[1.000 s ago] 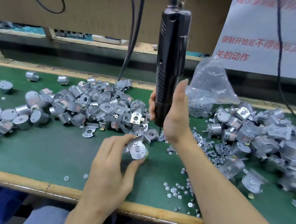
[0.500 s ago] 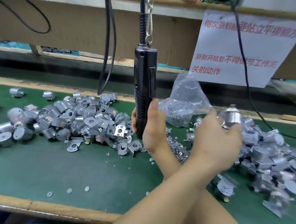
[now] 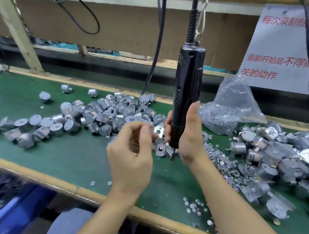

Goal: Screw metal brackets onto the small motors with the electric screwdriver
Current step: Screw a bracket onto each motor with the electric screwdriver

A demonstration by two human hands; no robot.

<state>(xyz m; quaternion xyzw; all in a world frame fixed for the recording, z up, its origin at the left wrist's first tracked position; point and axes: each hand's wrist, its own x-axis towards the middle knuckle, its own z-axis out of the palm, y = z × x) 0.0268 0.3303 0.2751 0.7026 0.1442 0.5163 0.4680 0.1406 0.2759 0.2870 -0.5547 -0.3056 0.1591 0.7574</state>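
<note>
Green table [image 3: 69, 155] keeps motors [image 3: 96, 116] left, bracketed ones [image 3: 279, 158] right, so our right fingers [image 3: 168, 125] wrap the hanging screwdriver [image 3: 187, 82] between, left fingers [image 3: 144, 133] curled, whether pinching anything we cannot tell.

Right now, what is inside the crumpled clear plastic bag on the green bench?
A heap of tiny silvery metal pieces lies in the clear plastic bag, too small to identify. Deeper pieces are covered.

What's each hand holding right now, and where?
Right hand grips the electric screwdriver round its lower body; left hand, fingers loosely curled, holds nothing visible.
</note>
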